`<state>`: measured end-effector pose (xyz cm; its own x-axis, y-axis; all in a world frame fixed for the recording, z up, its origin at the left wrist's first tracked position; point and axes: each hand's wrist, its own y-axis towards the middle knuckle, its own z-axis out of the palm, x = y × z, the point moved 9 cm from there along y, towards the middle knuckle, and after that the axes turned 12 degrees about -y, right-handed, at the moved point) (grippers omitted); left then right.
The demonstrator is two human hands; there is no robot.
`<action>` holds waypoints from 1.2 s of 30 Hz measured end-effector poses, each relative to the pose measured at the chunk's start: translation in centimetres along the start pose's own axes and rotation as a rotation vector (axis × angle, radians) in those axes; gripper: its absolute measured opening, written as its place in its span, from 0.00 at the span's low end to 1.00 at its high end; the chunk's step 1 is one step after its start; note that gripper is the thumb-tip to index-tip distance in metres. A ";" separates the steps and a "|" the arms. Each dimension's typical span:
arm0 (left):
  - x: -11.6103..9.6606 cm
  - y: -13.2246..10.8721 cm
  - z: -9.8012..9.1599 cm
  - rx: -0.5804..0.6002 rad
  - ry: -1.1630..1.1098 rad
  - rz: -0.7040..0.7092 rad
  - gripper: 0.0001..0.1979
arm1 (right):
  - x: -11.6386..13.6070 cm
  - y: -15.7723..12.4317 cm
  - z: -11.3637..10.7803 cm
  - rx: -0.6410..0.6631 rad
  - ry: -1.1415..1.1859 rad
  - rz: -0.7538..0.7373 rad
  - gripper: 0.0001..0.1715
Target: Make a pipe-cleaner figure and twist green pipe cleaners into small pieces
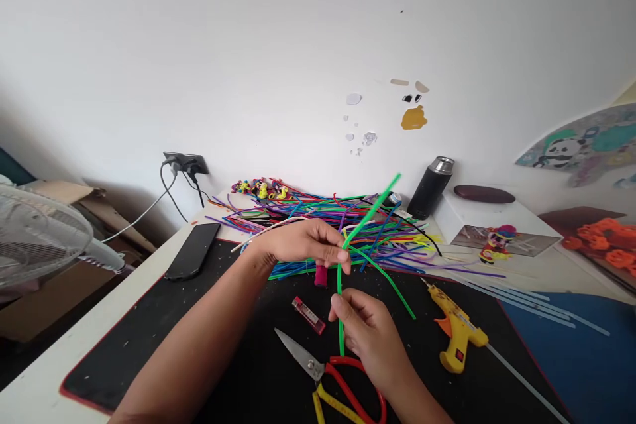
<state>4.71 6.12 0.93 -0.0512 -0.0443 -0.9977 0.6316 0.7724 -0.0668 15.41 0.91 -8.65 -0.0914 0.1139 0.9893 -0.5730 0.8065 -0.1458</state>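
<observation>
Green pipe cleaner (pixel 340 288), upright above the near-centre counter (pixel 40 384): left hand (pixel 303 244) grip pinched at its bend, right hand (pixel 368 331) grip clamped lower down; one bend formed, rest unshaped; scissors (pixel 318 368) near, glue gun (pixel 454 334) right.

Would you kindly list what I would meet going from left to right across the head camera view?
Fan → phone → left hand → right hand, both pinching the green pipe cleaner → yellow glue gun → toy figure → orange pieces.

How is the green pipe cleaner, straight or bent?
Bent: the green pipe cleaner kinks where the left hand pinches; the right hand grips it lower.
</observation>
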 end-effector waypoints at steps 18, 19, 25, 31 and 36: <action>-2.9 -7.4 -12.2 -0.844 -0.553 0.580 0.12 | 4.3 2.8 -0.8 0.035 0.171 -0.043 0.31; -2.7 -7.8 -12.7 -0.885 -0.568 0.593 0.11 | 4.1 3.2 -1.1 0.014 0.180 -0.054 0.31; -0.5 -7.5 -13.9 -0.964 -0.680 0.517 0.12 | 2.1 3.9 -3.3 -0.143 0.191 -0.113 0.29; 0.5 -6.3 -13.8 -0.982 -0.721 0.507 0.12 | 1.7 3.4 -7.5 -0.360 0.253 -0.130 0.27; 0.0 -7.7 -13.8 -1.083 -0.781 0.569 0.18 | 1.9 3.4 -8.5 -0.410 0.372 -0.144 0.24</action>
<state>-10.81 8.87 1.65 0.6521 0.3716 -0.6608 -0.4786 0.8778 0.0214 20.24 8.82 -7.17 0.2995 0.1230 0.9461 -0.1888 0.9797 -0.0676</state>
